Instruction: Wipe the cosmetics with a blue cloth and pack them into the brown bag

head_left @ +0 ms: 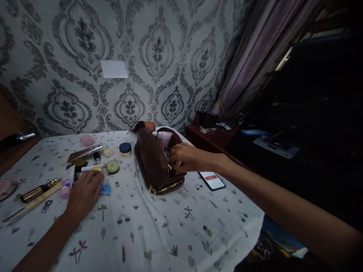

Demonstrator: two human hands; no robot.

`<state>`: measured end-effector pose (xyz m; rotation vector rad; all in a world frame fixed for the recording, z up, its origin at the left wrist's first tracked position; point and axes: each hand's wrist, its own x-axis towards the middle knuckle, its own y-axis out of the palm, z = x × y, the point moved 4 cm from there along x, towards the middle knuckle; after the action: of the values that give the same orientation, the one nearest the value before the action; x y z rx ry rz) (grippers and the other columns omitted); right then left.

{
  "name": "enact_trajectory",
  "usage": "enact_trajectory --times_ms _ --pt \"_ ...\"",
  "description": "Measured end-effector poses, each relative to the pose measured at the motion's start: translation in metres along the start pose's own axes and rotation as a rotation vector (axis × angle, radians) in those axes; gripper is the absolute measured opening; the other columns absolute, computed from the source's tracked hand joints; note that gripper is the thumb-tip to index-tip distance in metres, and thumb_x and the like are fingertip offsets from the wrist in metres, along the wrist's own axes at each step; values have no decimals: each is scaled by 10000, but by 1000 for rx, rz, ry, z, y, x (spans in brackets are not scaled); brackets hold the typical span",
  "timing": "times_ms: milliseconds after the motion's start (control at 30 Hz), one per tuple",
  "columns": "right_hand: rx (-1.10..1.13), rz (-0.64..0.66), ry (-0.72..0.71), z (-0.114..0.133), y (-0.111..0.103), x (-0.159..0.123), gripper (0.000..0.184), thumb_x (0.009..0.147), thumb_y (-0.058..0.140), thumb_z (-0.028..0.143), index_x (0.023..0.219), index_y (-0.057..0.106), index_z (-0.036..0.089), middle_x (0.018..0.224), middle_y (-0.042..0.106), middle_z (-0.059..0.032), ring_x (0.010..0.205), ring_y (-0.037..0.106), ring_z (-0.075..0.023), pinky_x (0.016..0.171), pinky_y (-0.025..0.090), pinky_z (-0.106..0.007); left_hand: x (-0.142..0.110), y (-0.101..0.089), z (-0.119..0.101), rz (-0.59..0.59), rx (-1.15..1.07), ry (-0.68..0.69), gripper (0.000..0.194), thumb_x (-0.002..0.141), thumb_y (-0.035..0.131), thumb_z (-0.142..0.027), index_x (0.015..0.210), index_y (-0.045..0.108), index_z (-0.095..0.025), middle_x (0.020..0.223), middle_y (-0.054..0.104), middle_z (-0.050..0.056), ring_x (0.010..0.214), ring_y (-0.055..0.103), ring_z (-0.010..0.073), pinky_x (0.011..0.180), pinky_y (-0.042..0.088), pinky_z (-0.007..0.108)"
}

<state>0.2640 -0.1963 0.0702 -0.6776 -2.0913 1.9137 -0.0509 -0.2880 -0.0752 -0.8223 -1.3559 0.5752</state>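
A brown zip pouch [153, 162] stands open on a white patterned cloth [141, 226]. My right hand [188, 158] reaches into its open top, fingers curled among the bottles inside; what they hold is hidden. My left hand [84, 192] rests on the cloth to the left, fingers bent over a small blue item [106, 189] and touching a yellow-tipped white stick [90, 168]. A pink-and-white tube [66, 185] lies just left of that hand.
Cosmetics are scattered on the left: a blue-lidded jar [125, 149], a round green tin [112, 166], a gold tube [38, 190], brushes [25, 207], a pink sponge [86, 140]. A phone [212, 180] lies right of the pouch. The table edge drops off at right; dark furniture beyond.
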Motion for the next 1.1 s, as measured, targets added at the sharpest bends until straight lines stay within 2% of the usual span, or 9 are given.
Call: enact_trajectory --times_ms 100,200,333,500,600,700,800,900,1100 --pt "-103 161 58 5 3 8 116 803 657 209 841 739 136 933 732 -120 998 618 -258 895 341 -366 0 0 0 13 -2 -14 354 977 330 -289 956 666 -181 1069 663 117 1005 598 272 805 513 397" --pt "-170 209 61 8 7 14 149 811 581 124 809 730 116 878 726 -138 905 625 -241 838 330 -368 0 0 0 13 -18 -19 368 977 321 -304 955 667 -182 1069 660 119 1006 593 274 820 512 408" --pt "-114 154 -7 7 3 10 138 822 578 113 779 709 118 845 712 -116 860 616 -215 793 351 -336 1 0 0 8 -26 -11 372 966 324 -321 936 673 -195 1040 664 115 990 600 278 828 510 416" --pt "87 -87 -3 -7 -21 -1 104 872 571 115 872 672 144 821 669 -47 756 574 -157 689 390 -265 -1 2 1 21 -14 -25 371 965 323 -327 951 670 -198 1073 665 126 1021 600 297 810 514 429" --pt "31 -197 33 -15 -26 -1 98 880 567 115 897 659 145 875 661 -63 791 571 -167 720 407 -281 -3 4 4 4 -17 -8 358 958 335 -338 937 670 -212 1052 673 117 1008 607 293 835 517 432" --pt "-109 -192 125 -18 -18 6 111 868 584 120 933 673 130 974 679 -111 929 591 -217 818 408 -334 -2 5 5 -16 -24 19 357 951 346 -342 924 677 -211 1040 681 118 998 612 293 853 520 435" --pt "-218 -145 192 -16 -6 13 200 885 544 105 1025 686 121 1047 691 -135 1027 584 -253 898 384 -380 -1 4 5 -16 -19 23 361 950 350 -338 927 684 -204 1042 682 123 990 614 296 837 524 433" --pt "-224 -112 176 -14 3 18 243 893 509 73 1040 697 122 1077 697 -136 1052 583 -253 921 372 -392 0 3 4 -14 -10 22 362 950 342 -330 926 682 -211 1039 678 117 992 609 291 833 524 426" --pt "-224 -81 117 -14 2 20 171 874 564 122 941 722 124 1069 704 -145 1072 577 -266 940 358 -396 -3 3 3 -4 12 15 358 964 337 -329 942 673 -209 1058 664 114 1023 596 278 828 521 407"
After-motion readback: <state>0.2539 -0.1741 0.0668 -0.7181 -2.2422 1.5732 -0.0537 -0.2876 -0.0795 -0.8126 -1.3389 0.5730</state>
